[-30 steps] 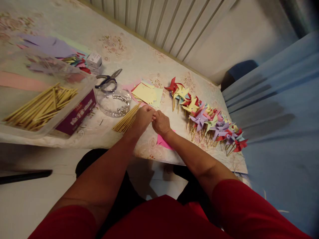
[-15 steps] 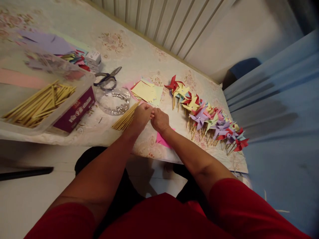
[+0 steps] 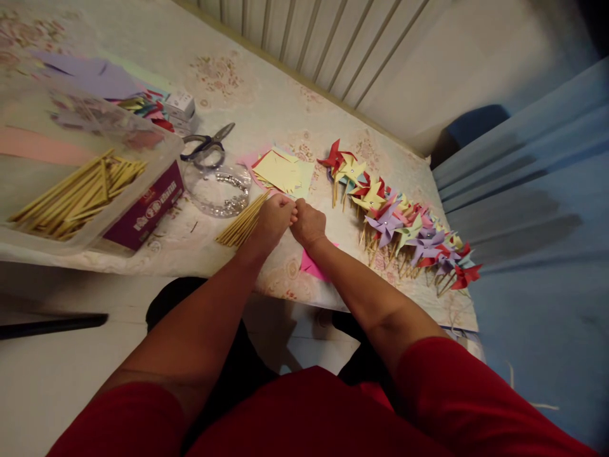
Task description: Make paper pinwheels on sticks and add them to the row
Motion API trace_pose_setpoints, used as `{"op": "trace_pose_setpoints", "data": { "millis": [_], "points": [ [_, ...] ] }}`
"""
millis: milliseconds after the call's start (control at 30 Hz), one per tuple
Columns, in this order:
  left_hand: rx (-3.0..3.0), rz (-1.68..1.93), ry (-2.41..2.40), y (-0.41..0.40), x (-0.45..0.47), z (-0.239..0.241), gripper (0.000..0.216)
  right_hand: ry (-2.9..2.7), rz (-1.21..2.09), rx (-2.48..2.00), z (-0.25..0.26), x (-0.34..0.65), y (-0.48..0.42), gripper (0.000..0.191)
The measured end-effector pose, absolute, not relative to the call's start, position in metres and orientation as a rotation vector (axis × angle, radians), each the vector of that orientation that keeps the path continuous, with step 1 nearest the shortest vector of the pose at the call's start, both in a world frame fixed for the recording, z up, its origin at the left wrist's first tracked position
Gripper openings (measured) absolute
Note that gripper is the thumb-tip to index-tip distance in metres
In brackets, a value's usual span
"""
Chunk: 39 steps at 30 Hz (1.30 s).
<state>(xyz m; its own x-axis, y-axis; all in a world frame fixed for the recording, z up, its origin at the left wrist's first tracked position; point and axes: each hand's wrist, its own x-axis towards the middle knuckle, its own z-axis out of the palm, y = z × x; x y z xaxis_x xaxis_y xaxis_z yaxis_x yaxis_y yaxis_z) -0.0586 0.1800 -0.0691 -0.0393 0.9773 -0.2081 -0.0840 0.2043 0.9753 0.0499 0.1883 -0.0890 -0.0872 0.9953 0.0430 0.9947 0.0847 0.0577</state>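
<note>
My left hand (image 3: 275, 219) and my right hand (image 3: 308, 223) meet over the table, fingers curled in and fingertips together. Whatever sits between them is too small or hidden to make out. Just left of my left hand lies a bundle of thin wooden sticks (image 3: 240, 222). Beyond the hands is a stack of cut paper squares (image 3: 278, 171), pale yellow on top. Bright pink paper (image 3: 313, 265) lies partly under my right forearm. A round clear dish (image 3: 217, 190) with shiny metal pieces stands left of the sticks.
Several finished paper pinwheels (image 3: 385, 222) on sticks fill the right side. Scissors (image 3: 207, 147) lie behind the dish. At left stands a clear plastic box (image 3: 164, 158) holding wooden sticks, with small white boxes (image 3: 181, 105) and purple paper (image 3: 92, 76) behind. A blue curtain (image 3: 533, 254) hangs at right.
Both hands stay together in nearly the same place, with only slight finger movement. The whole view has shifted a little; nothing on the table has visibly moved.
</note>
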Motion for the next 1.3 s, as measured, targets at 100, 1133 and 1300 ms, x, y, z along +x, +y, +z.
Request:
{"op": "trace_pose_setpoints", "data": {
  "millis": [100, 1133, 1300],
  "points": [
    [0.98, 1.132, 1.268, 0.181, -0.058, -0.071, 0.007, 2.296, 0.1, 2.149, -0.088, 0.05, 0.19, 0.025],
    [1.094, 1.038, 1.181, 0.179, -0.058, -0.077, 0.005, 2.49, 0.034, 2.16, -0.101, 0.049, 0.112, 0.029],
    [1.059, 1.064, 1.202, 0.181, -0.057, -0.078, 0.005, 2.384, 0.087, 2.054, -0.094, 0.045, 0.112, 0.029]
  ]
}}
